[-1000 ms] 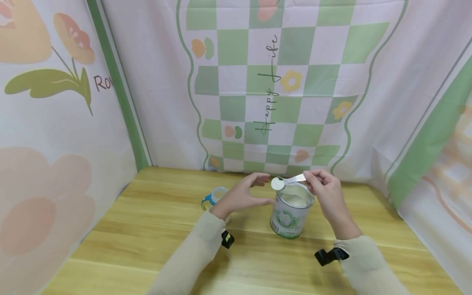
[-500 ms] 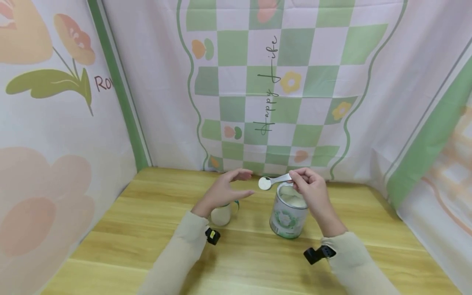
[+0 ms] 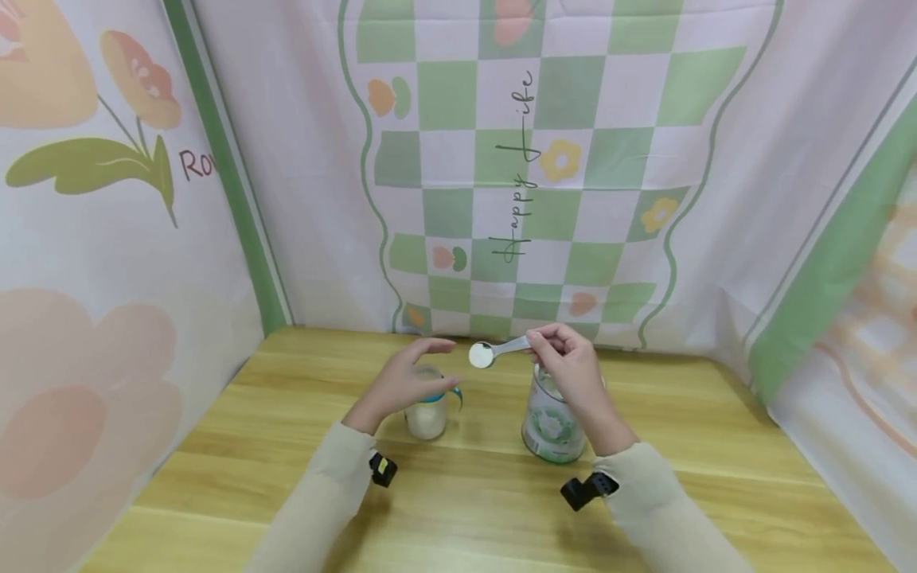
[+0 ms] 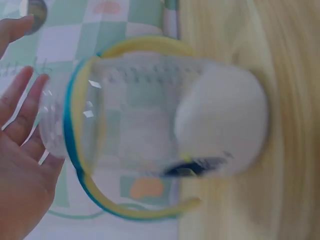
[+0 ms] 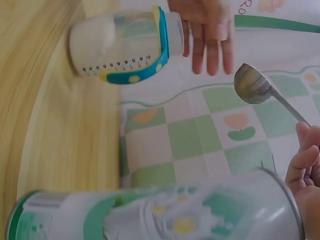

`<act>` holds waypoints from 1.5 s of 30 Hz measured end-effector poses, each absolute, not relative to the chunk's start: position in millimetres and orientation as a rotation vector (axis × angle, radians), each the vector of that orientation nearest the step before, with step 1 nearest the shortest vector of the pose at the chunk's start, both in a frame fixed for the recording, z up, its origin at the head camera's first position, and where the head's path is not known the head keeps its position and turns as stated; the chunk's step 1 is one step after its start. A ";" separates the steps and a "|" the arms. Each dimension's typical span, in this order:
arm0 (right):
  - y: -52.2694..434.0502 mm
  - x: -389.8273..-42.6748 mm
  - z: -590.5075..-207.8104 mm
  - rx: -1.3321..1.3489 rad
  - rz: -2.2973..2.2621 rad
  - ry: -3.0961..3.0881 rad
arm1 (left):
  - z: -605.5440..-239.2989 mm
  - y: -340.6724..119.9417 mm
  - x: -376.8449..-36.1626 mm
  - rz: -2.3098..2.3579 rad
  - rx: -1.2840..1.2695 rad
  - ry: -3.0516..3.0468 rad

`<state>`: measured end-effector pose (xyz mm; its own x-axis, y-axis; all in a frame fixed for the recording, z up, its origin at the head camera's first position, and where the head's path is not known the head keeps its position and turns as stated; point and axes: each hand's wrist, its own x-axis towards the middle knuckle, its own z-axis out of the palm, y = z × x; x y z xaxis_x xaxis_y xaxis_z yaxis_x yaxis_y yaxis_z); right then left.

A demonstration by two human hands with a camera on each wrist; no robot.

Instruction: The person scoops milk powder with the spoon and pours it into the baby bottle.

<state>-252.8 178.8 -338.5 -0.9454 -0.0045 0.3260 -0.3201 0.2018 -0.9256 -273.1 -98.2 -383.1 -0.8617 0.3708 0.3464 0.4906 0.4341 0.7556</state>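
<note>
A clear baby bottle [image 3: 427, 415] with blue-yellow handles stands open on the wooden table [image 3: 286, 446], white powder in its bottom [image 4: 220, 120]. My left hand [image 3: 438, 364] hovers open beside the bottle's mouth [image 5: 172, 30], fingers straight. My right hand [image 3: 536, 342] pinches the handle of a metal spoon [image 3: 481, 355]. The spoon bowl [image 5: 252, 84] hangs in the air between the bottle and an open green-and-white powder can [image 3: 548, 426]. The right hand hides part of the can's rim.
Patterned cloth walls [image 3: 530, 159] close in the table at the back and on both sides. Bare wood lies in front of the bottle and can. A black wrist camera [image 3: 582, 489] sits on each sleeve.
Both hands moved left. The right hand carried the spoon from above the can toward the bottle, and the left hand shifted to the bottle's mouth.
</note>
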 end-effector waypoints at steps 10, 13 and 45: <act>157.8 -253.1 -340.4 0.347 1.891 -2.149 | -408.8 -113.8 -265.7 -1.500 -0.551 -2.563; 152.7 -254.1 -342.2 0.352 1.893 -2.153 | -414.9 -115.1 -266.1 -1.550 -0.524 -2.552; 101.0 -251.5 -370.4 0.656 1.555 -2.158 | -434.8 -116.8 -267.1 -1.668 -0.443 -2.567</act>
